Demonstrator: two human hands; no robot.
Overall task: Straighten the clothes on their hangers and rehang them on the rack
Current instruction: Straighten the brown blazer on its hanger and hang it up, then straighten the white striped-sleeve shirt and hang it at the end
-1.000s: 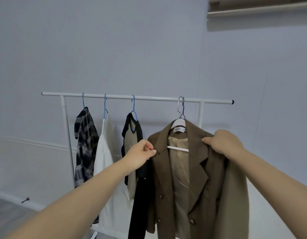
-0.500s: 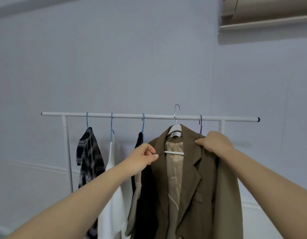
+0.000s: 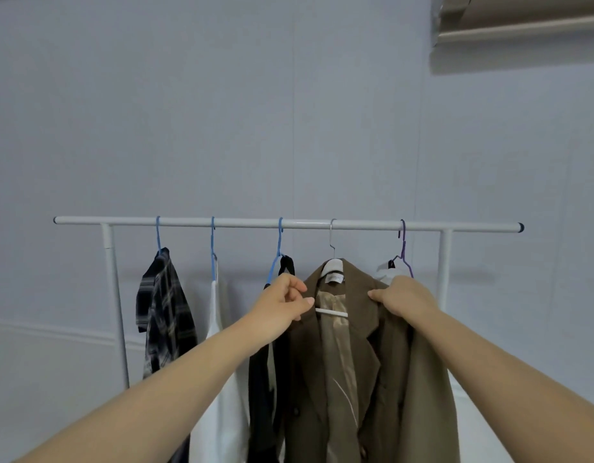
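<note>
Brown blazer (image 3: 342,355) shoulders in left hand (image 3: 282,304), right hand (image 3: 402,295).

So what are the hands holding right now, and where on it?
Both grip the brown blazer: the left hand pinches its left shoulder edge by the collar, the right hand grips its right shoulder.

Brown blazer (image 3: 385,362) on hanger (image 3: 333,262), hooked over rack (image 3: 222,222).
</note>
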